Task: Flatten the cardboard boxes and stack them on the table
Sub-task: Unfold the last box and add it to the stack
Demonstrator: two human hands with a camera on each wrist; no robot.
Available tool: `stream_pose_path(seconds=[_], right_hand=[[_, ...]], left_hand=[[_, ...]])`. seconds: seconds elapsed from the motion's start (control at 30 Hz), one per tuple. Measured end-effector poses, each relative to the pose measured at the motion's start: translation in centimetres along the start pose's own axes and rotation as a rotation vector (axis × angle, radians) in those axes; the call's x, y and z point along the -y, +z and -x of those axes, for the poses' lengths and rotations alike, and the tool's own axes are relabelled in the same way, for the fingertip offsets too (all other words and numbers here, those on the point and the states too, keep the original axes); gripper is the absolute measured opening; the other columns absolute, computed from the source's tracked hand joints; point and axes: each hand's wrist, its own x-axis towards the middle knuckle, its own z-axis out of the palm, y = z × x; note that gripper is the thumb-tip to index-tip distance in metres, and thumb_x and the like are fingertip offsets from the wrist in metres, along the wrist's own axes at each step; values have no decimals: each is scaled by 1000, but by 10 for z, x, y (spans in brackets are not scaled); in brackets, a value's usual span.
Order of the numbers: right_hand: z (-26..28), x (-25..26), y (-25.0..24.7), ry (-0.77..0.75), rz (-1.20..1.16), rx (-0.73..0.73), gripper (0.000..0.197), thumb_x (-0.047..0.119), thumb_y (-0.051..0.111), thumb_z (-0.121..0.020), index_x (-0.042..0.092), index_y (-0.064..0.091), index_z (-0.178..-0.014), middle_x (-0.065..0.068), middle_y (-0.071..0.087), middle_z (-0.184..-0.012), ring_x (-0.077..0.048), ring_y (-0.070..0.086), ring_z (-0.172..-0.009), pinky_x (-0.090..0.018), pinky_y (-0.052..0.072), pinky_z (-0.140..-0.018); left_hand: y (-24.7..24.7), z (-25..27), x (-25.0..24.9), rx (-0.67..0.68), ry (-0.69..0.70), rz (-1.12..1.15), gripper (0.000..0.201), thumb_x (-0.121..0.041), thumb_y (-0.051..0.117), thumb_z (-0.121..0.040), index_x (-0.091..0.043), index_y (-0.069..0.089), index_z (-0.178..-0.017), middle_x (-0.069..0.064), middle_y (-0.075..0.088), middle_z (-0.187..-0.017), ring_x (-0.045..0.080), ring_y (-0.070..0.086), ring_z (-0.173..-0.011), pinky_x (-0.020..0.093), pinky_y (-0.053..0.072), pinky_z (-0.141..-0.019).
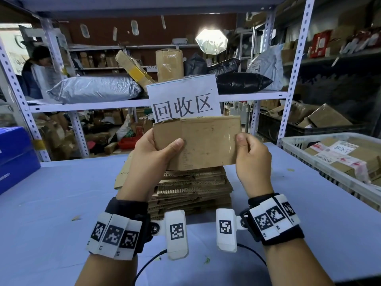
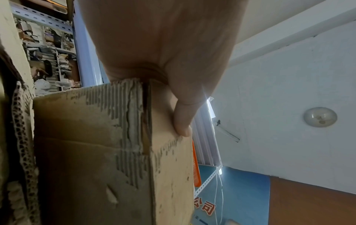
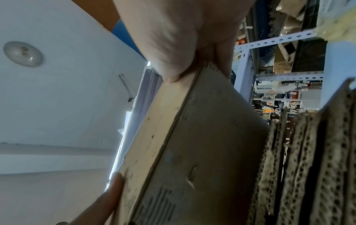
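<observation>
Fingers of both hands (image 1: 203, 159) behind cardboard (image 1: 206, 139)

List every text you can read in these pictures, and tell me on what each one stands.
"回收区": white paper sign on the shelf, behind the held cardboard.
"公司": blue board in the left wrist view.
Too small or blurred: labels on the boxes in the white crate, the small shelf tag, the barcode print on the cardboard.

Perforated metal shelving (image 1: 132, 104) standing behind the blue table (image 1: 51, 203), parcels crowding its shelves, a studio lamp (image 1: 211, 41) glowing above the shelving, a domed ceiling light (image 2: 320, 116) hanging overhead
</observation>
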Motion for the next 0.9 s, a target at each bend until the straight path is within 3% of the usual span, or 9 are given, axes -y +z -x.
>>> stream_pose_path(seconds=[0.07,0.13,0.2,0.33,0.57,0.67,0.77,0.83,0.9], right_hand=[[2,5,0,-3,-51,115,34,53,64,-91,31,61,-116,26,64,-91,13,60,-85,-6,45,-67],[4,5,3,32,-77,129,42,51,77,-80,35,57,-114,26,65,-95,12,61,-88,-11,49,-73],[6,5,3,47,-87,78,36,42,80,-81,33,58,-109,23,65,-90,12,61,-82,-16,50,-72],[3,7,-3,-14,-77,-6,25,36,75,-87,34,57,-103,25,63,-84,13,60,-78,-10,43,-67],[2,9,-3,-35,-21,-74,14,38,65,-95,29,61,-105,23,62,-80,4,60,-78,-27,49,-70],[0,3,-3,-24,20,-86,19,39,56,-100,23,65,-102,19,60,-74,3,56,-69,-23,41,-60],[-5,-1,-8,-10,51,-78,32,37,45,-105,15,69,-102,16,55,-68,-1,52,-68,-11,32,-55],[-7,2,-9,-26,8,-17,24,45,48,-103,31,67,-99,21,62,-73,1,60,-77,-7,38,-59],[-5,8,-7,-36,-38,105,18,56,64,-91,43,59,-102,32,66,-89,11,61,-88,-5,45,-69]], left_hand=[[1,0,-1,-8,-4,19,42,-25,85,-80,-15,70,-118,4,77,-111,21,75,-102,31,62,-77],[3,1,-2,-9,2,33,43,-25,84,-78,-14,69,-117,4,78,-109,19,75,-100,29,61,-76],[3,1,-3,-1,2,29,42,-25,83,-76,-14,70,-115,2,78,-107,16,75,-96,26,61,-74],[6,3,-4,15,-4,51,42,-25,83,-75,-16,70,-114,0,78,-105,14,75,-94,26,61,-71],[12,1,-7,12,-4,39,41,-27,82,-77,-17,69,-115,0,77,-107,16,75,-97,33,62,-72],[14,0,-6,15,-2,29,40,-25,83,-78,-18,69,-114,0,78,-107,16,75,-98,31,62,-74],[11,-2,-6,6,-6,36,36,-19,82,-83,-14,69,-116,1,78,-107,16,75,-96,29,61,-73],[10,-3,-6,-5,-5,35,32,-16,80,-87,-14,68,-117,1,78,-107,17,76,-96,29,62,-72],[10,-5,-6,-17,-4,42,33,-16,80,-87,-14,67,-117,2,77,-108,18,75,-98,30,62,-73]])
